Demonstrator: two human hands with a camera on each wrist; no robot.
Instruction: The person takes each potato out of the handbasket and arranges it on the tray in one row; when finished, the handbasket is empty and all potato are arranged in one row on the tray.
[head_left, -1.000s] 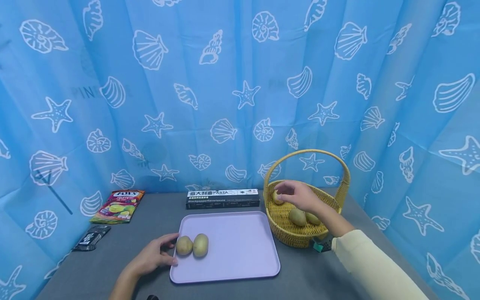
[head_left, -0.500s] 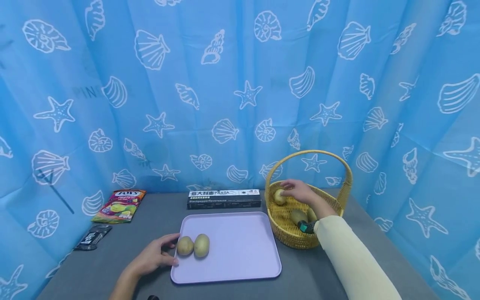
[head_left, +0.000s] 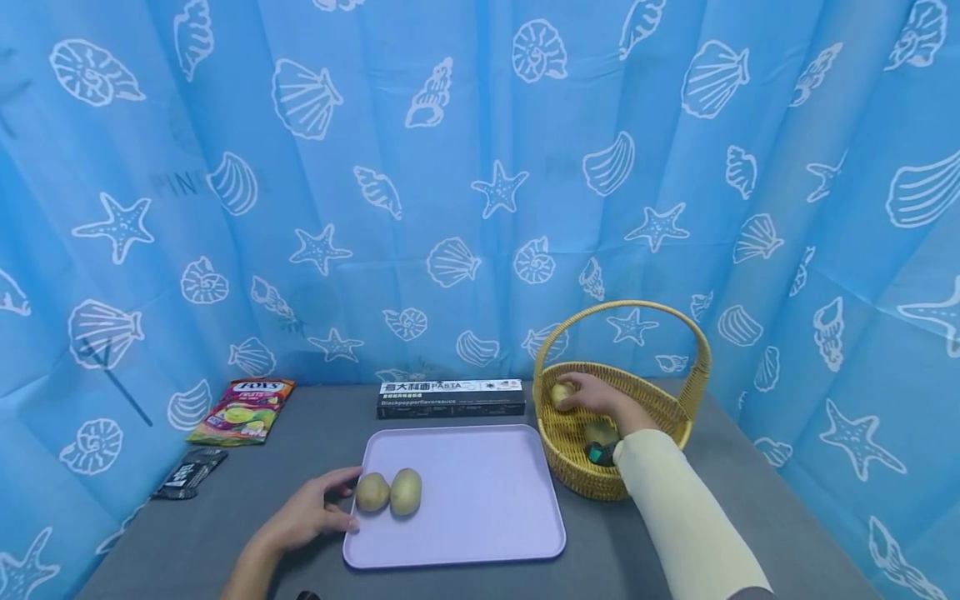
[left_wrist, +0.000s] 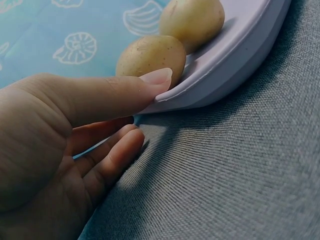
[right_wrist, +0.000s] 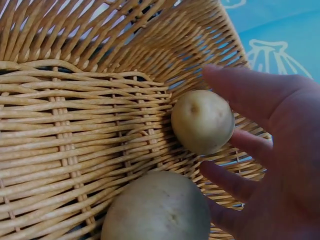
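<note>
In the head view, my left hand (head_left: 311,510) rests at the left edge of the lilac tray (head_left: 480,500). Its thumb touches the rim in the left wrist view, with the other fingers loosely bent beside and below. Two potatoes, one rounder (head_left: 372,492) and one longer (head_left: 406,492), lie side by side on the tray. My right hand (right_wrist: 280,145) reaches into the yellow wicker basket (head_left: 573,477), thumb and fingers spread around a small potato (right_wrist: 202,122). A gap shows between thumb and potato. Another potato (right_wrist: 157,210) lies nearer in the basket, partly covered by the wrist in the head view.
Behind the tray lies a black-and-white pasta box (head_left: 450,400). A bright candy bag (head_left: 242,412) and a small black packet (head_left: 191,473) lie at the left. The basket's tall handle (head_left: 622,305) arches over it. A blue shell-print curtain (head_left: 450,208) surrounds the grey table.
My right hand has shifted and lowered around the small potato at the basket's far left, its forearm swinging left over the other potatoes. The left hand stays at the tray edge.
</note>
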